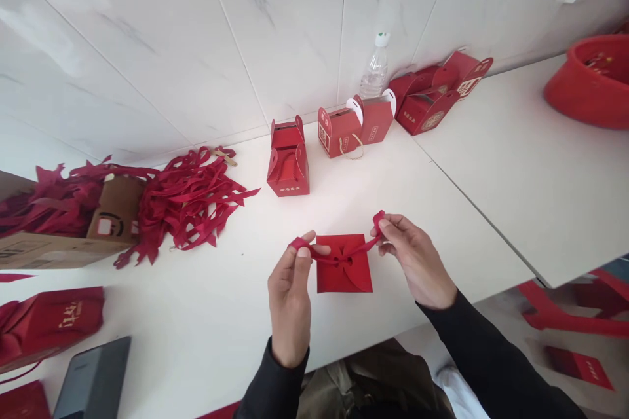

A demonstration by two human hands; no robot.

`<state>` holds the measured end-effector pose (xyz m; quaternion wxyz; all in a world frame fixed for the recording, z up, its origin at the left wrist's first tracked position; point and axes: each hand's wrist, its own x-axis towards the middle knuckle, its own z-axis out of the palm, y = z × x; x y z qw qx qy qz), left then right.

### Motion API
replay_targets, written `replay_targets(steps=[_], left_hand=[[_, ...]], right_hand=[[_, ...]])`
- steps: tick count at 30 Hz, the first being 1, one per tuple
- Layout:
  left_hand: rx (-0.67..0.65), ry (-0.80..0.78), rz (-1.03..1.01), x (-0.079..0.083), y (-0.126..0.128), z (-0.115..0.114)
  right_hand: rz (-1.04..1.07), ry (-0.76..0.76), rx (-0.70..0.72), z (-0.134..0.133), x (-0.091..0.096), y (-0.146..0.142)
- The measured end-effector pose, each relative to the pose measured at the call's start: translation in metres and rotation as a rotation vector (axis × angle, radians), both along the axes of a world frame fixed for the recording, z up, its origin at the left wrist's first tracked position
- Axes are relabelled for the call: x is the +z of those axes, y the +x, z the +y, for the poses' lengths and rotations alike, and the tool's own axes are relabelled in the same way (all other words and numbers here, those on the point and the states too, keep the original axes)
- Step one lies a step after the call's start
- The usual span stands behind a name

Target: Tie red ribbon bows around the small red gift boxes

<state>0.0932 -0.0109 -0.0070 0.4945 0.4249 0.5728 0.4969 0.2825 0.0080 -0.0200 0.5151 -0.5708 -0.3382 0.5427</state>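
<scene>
A small red box (343,281) stands on the white table near its front edge, its flaps folded together on top. A dark red ribbon (361,248) runs through the holes in those flaps, with its two ends drawn out to either side. My left hand (293,294) pinches one ribbon end between thumb and fingers at the box's left side. On the right, my right hand (415,258) is closed on the other end, slightly above the table. The underside of the box is hidden.
Loose red ribbons (189,196) spill from a cardboard box (63,252) at left. Along the wall stand several red gift boxes (289,173) and a plastic bottle (375,72). A dark phone (93,376) lies front left; a red basin (580,95) sits far right.
</scene>
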Motion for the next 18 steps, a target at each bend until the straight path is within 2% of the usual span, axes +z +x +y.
replay_targets(steps=[2,5,7,8,10,12,15,18], left_hand=[[-0.089,0.005,0.105,0.012,0.001,0.007],[-0.310,-0.030,0.306,0.027,0.003,0.018],[-0.402,-0.015,0.408,0.033,0.004,0.022],[-0.421,0.002,0.439,0.034,0.004,0.023],[-0.412,0.004,0.450,0.034,0.003,0.021],[-0.345,-0.020,0.418,0.031,0.002,0.017],[-0.232,-0.004,0.370,0.024,0.002,0.013],[-0.240,0.071,0.366,0.021,0.004,0.013]], right_hand=[[-0.135,0.151,-0.003,0.002,0.013,-0.007],[-0.408,0.386,0.168,0.006,0.030,-0.015],[-0.557,0.457,0.262,0.007,0.036,-0.015],[-0.616,0.460,0.266,0.007,0.038,-0.013],[-0.707,0.421,0.220,0.003,0.038,-0.007],[-0.767,0.376,0.198,-0.002,0.038,-0.001],[-0.836,0.385,0.243,-0.009,0.037,0.002],[-0.859,0.482,0.350,-0.008,0.035,-0.003]])
